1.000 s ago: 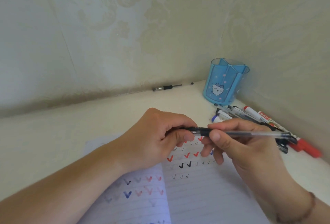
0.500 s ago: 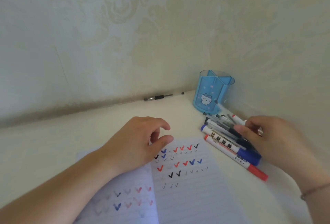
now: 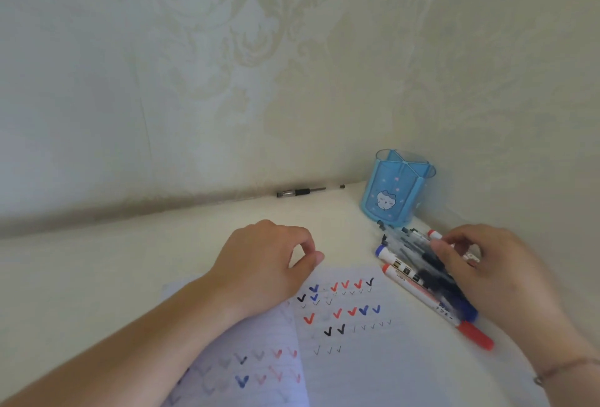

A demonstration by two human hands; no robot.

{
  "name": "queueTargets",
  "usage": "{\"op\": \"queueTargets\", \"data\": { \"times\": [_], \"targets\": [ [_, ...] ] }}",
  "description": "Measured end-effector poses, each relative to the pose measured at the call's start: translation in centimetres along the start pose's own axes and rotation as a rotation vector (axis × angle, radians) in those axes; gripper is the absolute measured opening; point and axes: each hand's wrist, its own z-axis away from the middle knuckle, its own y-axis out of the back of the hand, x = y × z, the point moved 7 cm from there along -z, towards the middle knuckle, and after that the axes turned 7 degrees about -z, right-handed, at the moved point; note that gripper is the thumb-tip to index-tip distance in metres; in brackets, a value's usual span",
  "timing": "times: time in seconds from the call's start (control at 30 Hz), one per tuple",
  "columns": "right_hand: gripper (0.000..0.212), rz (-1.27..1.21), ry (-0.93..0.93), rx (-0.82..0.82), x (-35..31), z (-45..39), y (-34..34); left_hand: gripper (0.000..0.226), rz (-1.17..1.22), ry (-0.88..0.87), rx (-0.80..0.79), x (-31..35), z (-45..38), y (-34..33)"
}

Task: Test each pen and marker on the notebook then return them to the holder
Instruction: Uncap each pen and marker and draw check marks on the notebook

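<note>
My left hand [image 3: 263, 263] rests on the open notebook [image 3: 357, 358], fingers loosely curled and holding nothing. The page carries rows of red, blue and black check marks. My right hand [image 3: 493, 273] lies over a pile of pens and markers [image 3: 402, 244] to the right of the notebook. Its thumb and fingertips touch the pens, but blur hides whether it grips one. A red-capped marker [image 3: 474, 335] and a blue-tipped marker [image 3: 386, 254] stick out of the pile. The blue pen holder [image 3: 394, 192] stands upright in the corner behind the pile, with nothing showing above its rim.
A black pen [image 3: 300, 192] lies against the back wall, with a small black cap [image 3: 342, 186] to its right. Walls close in the desk at the back and on the right. A bracelet [image 3: 552, 374] circles my right wrist.
One second ago both hands held a black pen above the notebook. My right hand has since carried it to the pile, and my left hand has let go and settled on the page.
</note>
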Motion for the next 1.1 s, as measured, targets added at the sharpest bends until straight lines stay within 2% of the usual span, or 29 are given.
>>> {"op": "queueTargets", "data": {
  "times": [0.07, 0.23, 0.43, 0.57, 0.73, 0.83, 0.97, 1.03, 1.1],
  "targets": [
    [0.016, 0.034, 0.062, 0.017, -1.7, 0.1, 0.4, 0.029, -0.02, -0.002, -0.005, 0.0, 0.0, 0.0],
    [0.014, 0.129, 0.256, -0.121, -7.2, -2.1, -1.7, 0.029, -0.066, -0.021, -0.016, 0.0, 0.0, -0.3],
    [0.034, 0.31, 0.419, -0.312, -12.5, -8.2, -9.9, 0.026, -0.116, -0.015, -0.014, -0.2, -0.1, -0.3],
    [0.042, 0.451, 0.413, -0.367, -13.3, -10.9, -14.5, 0.025, -0.101, -0.006, -0.007, -0.6, -0.2, -0.4],
    [0.029, 0.524, 0.481, -0.335, -12.9, -11.4, -17.1, 0.026, -0.113, -0.005, 0.001, -0.3, -0.2, 0.0],
    [0.019, 0.464, 0.535, -0.343, -13.3, -10.8, -16.8, 0.028, -0.084, 0.019, 0.078, -0.3, -0.3, 0.3],
    [0.009, 0.247, 0.807, 0.039, -16.8, -6.7, -10.4, 0.058, -0.097, 0.034, 0.343, -1.1, -0.3, 1.8],
    [0.009, 0.02, 0.845, 0.146, -17.0, -3.6, -6.1, 0.046, -0.141, -0.002, 0.379, -0.9, -0.4, 2.3],
    [0.012, -0.253, 0.7, 0.119, -15.6, -1.2, -2.2, 0.031, -0.041, -0.144, 0.381, 0.3, -0.2, 2.6]
  ]
}}
